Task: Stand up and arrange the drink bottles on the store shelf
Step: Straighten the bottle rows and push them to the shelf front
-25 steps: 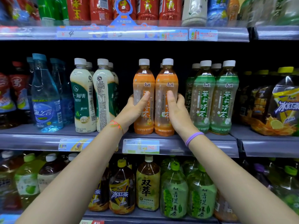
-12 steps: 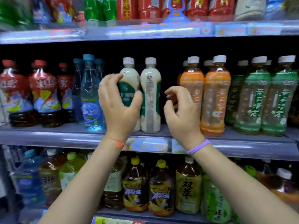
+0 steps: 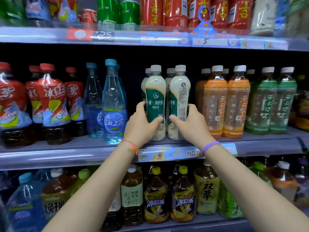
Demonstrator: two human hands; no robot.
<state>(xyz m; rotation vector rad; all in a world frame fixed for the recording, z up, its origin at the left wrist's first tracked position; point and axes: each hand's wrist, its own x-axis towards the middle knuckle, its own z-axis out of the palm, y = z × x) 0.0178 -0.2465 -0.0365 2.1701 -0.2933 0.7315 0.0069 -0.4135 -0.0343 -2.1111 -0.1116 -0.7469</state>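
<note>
There is only one view, from a camera on the person's head. It faces straight to the store shelves, close to them, at the level of the middle shelf. The upper shelf is at the top edge and the lower row of bottles at the bottom. Both forearms enter from below. The wide lens bends the edges.
</note>
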